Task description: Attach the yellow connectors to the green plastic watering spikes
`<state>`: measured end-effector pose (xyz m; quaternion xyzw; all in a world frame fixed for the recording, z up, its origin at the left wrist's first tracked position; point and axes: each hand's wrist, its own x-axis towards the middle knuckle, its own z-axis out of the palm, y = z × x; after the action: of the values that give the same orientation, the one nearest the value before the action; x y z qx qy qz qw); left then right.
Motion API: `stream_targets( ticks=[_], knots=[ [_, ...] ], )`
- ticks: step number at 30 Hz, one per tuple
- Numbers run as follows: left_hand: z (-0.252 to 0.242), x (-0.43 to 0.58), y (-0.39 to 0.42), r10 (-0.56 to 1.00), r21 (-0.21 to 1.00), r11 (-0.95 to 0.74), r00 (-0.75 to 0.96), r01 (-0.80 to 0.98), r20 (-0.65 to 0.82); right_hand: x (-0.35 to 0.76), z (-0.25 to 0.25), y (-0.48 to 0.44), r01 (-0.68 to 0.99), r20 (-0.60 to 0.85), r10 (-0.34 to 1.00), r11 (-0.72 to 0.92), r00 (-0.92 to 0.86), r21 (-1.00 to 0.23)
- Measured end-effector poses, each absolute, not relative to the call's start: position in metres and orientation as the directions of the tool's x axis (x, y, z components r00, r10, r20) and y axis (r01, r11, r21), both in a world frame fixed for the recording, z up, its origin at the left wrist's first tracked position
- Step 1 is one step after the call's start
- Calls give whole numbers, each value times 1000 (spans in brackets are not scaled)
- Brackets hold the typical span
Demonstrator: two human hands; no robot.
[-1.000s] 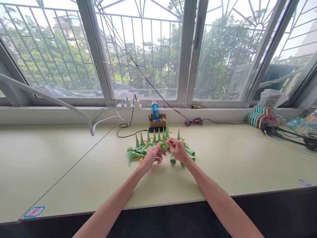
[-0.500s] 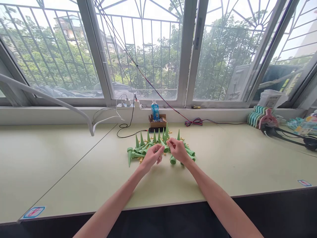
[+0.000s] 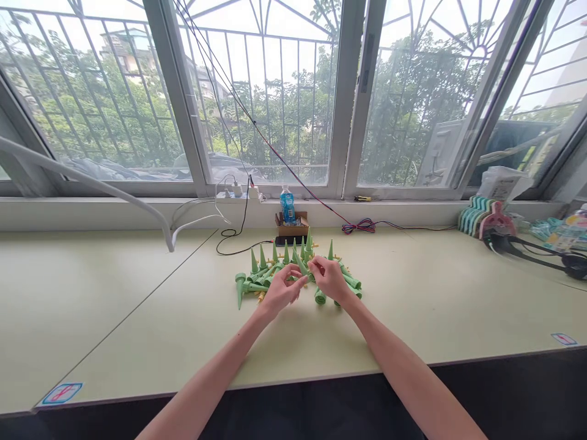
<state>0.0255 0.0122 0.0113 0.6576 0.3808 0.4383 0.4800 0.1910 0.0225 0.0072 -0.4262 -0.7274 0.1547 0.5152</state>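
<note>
My left hand (image 3: 283, 291) is curled at the near side of the pile, with thumb and fingers closed about a green plastic watering spike (image 3: 301, 264). The spike leans, its tip pointing up and left, and its base is partly covered by my hands. Close against its right side, my right hand (image 3: 329, 276) pinches something small that its fingers hide. Around both hands lie several more green spikes (image 3: 241, 288) with wide caps, some upright and some on their sides. Small yellow fittings (image 3: 261, 296) show among them.
Behind the pile are a phone (image 3: 288, 241) and a small cardboard box (image 3: 293, 230) with a blue bottle (image 3: 287, 205). A bundled cable (image 3: 359, 225) lies right of them. Pastel hangers (image 3: 483, 217) and a black strap-like item (image 3: 527, 249) are at far right. A white tube (image 3: 114, 186) arches at left.
The spike between my hands has swung from its open base facing me to its tip pointing upward. My left fingers and thumb have shifted slightly around it; my right hand barely moved.
</note>
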Motion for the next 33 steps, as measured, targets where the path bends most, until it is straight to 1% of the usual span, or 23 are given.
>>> stream_targets(
  ticks=[18, 21, 27, 33],
  knots=[
    [7, 26, 17, 928, 963, -261, 293, 71, 230, 191, 9, 22, 468, 618, 777, 593, -120, -655],
    [5, 26, 18, 929, 952, -287, 274, 110, 249, 191, 9, 21, 479, 620, 776, 591, -116, -649],
    [4, 27, 18, 909, 899, -392, 230, 195, 347, 191, 9, 21, 482, 619, 778, 587, -112, -650],
    [4, 28, 18, 916, 892, -381, 229, 243, 329, 189, 8, 22, 492, 628, 770, 593, -114, -637]
  ],
)
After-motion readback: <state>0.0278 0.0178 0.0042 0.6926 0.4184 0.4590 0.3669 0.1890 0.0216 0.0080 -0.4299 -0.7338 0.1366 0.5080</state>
